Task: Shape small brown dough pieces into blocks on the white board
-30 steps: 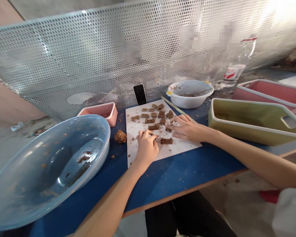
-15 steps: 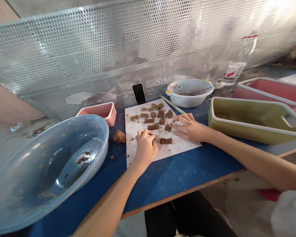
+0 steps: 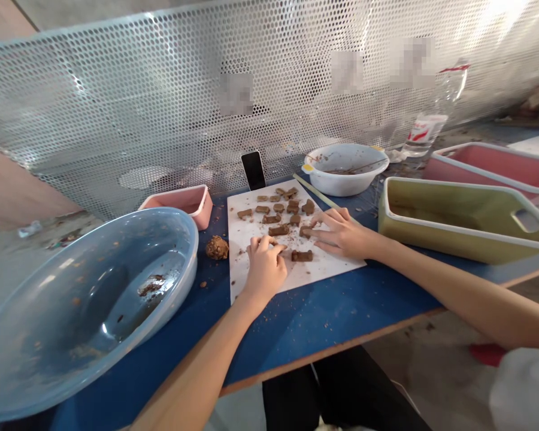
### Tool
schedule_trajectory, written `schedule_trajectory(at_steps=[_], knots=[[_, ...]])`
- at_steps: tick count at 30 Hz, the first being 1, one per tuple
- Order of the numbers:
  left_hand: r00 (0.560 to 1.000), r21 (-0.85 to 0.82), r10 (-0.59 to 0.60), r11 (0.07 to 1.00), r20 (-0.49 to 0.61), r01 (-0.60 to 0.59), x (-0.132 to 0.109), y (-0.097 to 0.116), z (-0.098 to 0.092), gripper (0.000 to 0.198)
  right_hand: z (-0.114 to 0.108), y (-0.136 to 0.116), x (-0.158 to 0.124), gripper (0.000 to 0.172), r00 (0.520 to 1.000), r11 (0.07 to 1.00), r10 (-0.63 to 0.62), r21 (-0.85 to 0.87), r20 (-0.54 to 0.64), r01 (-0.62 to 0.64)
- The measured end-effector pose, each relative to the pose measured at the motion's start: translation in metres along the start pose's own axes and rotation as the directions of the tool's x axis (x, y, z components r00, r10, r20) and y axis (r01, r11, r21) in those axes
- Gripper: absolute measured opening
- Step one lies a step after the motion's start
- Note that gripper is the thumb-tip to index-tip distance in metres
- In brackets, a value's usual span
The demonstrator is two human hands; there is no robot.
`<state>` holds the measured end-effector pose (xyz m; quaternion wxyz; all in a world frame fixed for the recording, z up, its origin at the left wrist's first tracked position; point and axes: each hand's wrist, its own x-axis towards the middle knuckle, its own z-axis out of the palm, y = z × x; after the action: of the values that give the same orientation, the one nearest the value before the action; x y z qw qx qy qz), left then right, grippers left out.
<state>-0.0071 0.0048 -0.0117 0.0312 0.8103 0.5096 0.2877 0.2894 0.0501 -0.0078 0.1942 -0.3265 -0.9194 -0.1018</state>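
Small brown moulded pieces, clay-like and several in number, lie on a white board (image 3: pixel 251 278) strewn with crumbs. My right hand (image 3: pixel 341 234) reaches in from the right, fingers stretched and apart, with fingertips touching the right side of a brown piece (image 3: pixel 305 231). My left hand (image 3: pixel 266 266) rests over the board's left half, fingers curled and thumb drawn towards them; whatever lies under the fingertips is hidden. Between the hands is a bar-shaped brown piece (image 3: pixel 302 256). A rough brown lump (image 3: pixel 217 247) sits at the board's left edge.
On the blue table (image 3: pixel 291 341) stand a large blue basin (image 3: pixel 186 281) at left, a small pink tub (image 3: pixel 204 209), a white bowl (image 3: pixel 348 184), and green (image 3: pixel 435 236) and pink (image 3: pixel 485 157) bins. A phone (image 3: pixel 253 170) leans on the mesh panel (image 3: pixel 161 108). A bottle (image 3: pixel 426 131) stands behind.
My right hand has shifted slightly left, its fingertips now overlapping the brown piece a little more. The left hand stays nearly still.
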Motion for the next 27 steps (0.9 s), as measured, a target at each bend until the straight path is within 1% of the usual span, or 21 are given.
schedule_trajectory(at_steps=[2, 4, 7, 10, 13, 16, 19, 21, 24, 27], knots=[[1.0, -0.001, 0.006, 1.0, -0.007, -0.006, -0.0003, -0.0004, 0.0004, 0.043, 0.0003, 0.0009, -0.0004, 0.042, 1.0, 1.0, 0.019, 0.003, -0.006, -0.019], [1.0, 0.001, 0.01, 1.0, -0.014, -0.01, -0.0004, -0.0007, 0.0008, 0.043, 0.0001, 0.0009, -0.0004, 0.041, 1.0, 1.0, 0.014, 0.01, -0.01, -0.013], [1.0, 0.004, 0.005, 1.0, -0.012, -0.005, -0.0004, -0.0006, 0.0011, 0.043, 0.0, -0.0014, 0.0005, 0.044, 1.0, 1.0, 0.011, 0.006, -0.003, -0.011], [1.0, -0.003, 0.002, 1.0, 0.0, -0.002, -0.0002, 0.0, 0.0007, 0.042, 0.0005, -0.0028, 0.0013, 0.047, 0.999, 0.999, 0.043, 0.0, 0.021, -0.043], [1.0, 0.0, 0.005, 1.0, 0.002, -0.005, -0.0001, 0.0005, 0.0, 0.042, 0.0008, -0.0014, 0.0004, 0.043, 0.998, 0.998, 0.056, -0.007, -0.006, -0.057], [1.0, 0.007, 0.009, 1.0, 0.001, -0.009, 0.0, 0.0009, -0.0005, 0.042, 0.0002, -0.0005, -0.0004, 0.041, 0.998, 0.999, 0.042, -0.013, -0.046, -0.043], [1.0, 0.004, 0.009, 1.0, 0.014, -0.009, 0.0001, 0.0012, -0.0008, 0.042, -0.0006, -0.0017, 0.0002, 0.044, 1.0, 1.0, 0.005, -0.031, -0.031, -0.006], [1.0, 0.005, 0.003, 1.0, 0.014, -0.003, 0.0002, 0.0013, -0.0009, 0.042, -0.001, -0.0025, 0.0005, 0.042, 1.0, 0.999, -0.011, -0.032, -0.029, 0.01], [1.0, 0.005, -0.001, 1.0, 0.008, 0.001, 0.0004, 0.0015, -0.0012, 0.043, -0.0008, -0.0037, 0.0005, 0.037, 0.998, 0.999, 0.021, -0.023, -0.067, -0.023], [1.0, 0.004, 0.001, 1.0, 0.013, -0.001, 0.0006, 0.0022, -0.0017, 0.042, 0.0005, -0.006, 0.0011, 0.039, 0.996, 0.997, 0.059, -0.045, -0.073, -0.063]])
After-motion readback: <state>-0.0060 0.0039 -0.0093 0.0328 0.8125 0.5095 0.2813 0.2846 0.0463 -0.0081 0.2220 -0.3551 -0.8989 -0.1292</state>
